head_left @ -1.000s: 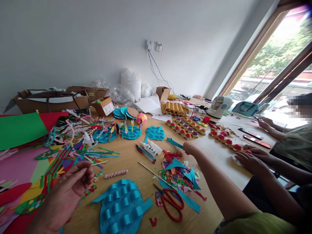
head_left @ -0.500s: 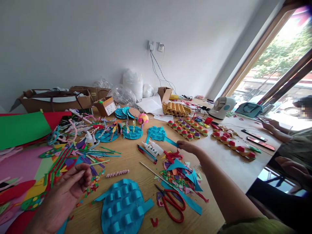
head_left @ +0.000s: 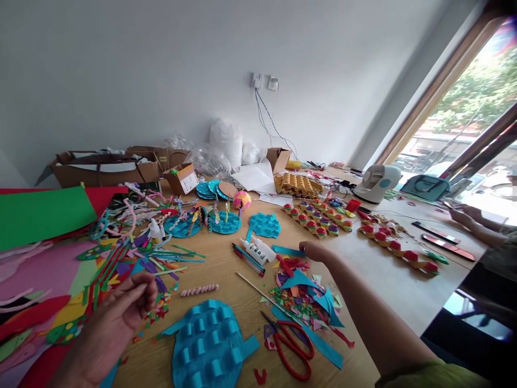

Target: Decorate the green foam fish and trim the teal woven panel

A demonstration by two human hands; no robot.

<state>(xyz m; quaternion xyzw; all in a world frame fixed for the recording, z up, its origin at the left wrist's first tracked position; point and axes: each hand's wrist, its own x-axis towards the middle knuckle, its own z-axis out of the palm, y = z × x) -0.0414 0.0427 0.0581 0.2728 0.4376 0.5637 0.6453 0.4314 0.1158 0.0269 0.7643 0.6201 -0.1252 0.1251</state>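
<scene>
My right hand (head_left: 317, 251) pinches the end of a blue paper strip (head_left: 288, 250), just right of two white glue bottles (head_left: 258, 249). Beyond the strip lies a blue looped piece (head_left: 265, 224). My left hand (head_left: 131, 304) hovers at the lower left with its fingers curled together; whether anything is between them is hidden. A large blue disc covered in paper loops (head_left: 208, 345) lies in front of me, with a pink twisted stick (head_left: 199, 290) behind it. Red-handled scissors (head_left: 293, 350) rest to its right, beside a pile of coloured scraps (head_left: 302, 296).
Coloured strips (head_left: 111, 269) and a green sheet (head_left: 44, 215) cover the left side. Painted egg cartons (head_left: 319, 218), a white fan (head_left: 377, 183) and a teal case (head_left: 426, 187) stand right. Cardboard boxes (head_left: 105, 172) line the wall. Another person's hands (head_left: 470, 215) are far right.
The blue strip in my right hand has come away from the looped piece and now lies nearer me. My left hand keeps its curled pose. The view has shifted slightly.
</scene>
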